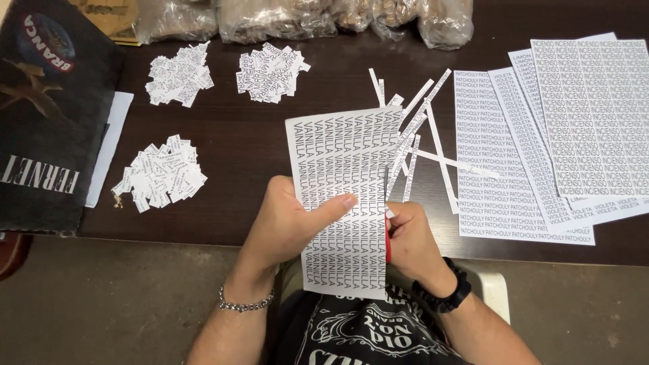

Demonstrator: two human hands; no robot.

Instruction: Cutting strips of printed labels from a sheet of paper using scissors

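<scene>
Gripping the printed sheet (pixel 345 196) in our left hand (pixel 287 226), our right hand (pixel 409 240) closed on red-handled scissors (pixel 387 223), we judge a strip cut underway, needing a straight advance.

Silver chain bracelet (pixel 245 303), black wristwatch (pixel 443 292), black printed shirt (pixel 365 331)

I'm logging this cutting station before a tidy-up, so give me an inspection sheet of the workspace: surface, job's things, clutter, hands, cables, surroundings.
Surface: dark wooden table, matt, largely covered with paper.
Job's things: printed sheet held upright over the table edge; red-handled scissors cutting along its right edge.
Clutter: three piles of small cut labels, loose paper strips, fanned stack of printed sheets, dark box at left, clear bags along the far edge.
Hands: left hand grips the sheet, thumb on its face; right hand works the scissors.
Cables: nothing seen.
Surroundings: brown floor; white chair beneath the person.
</scene>
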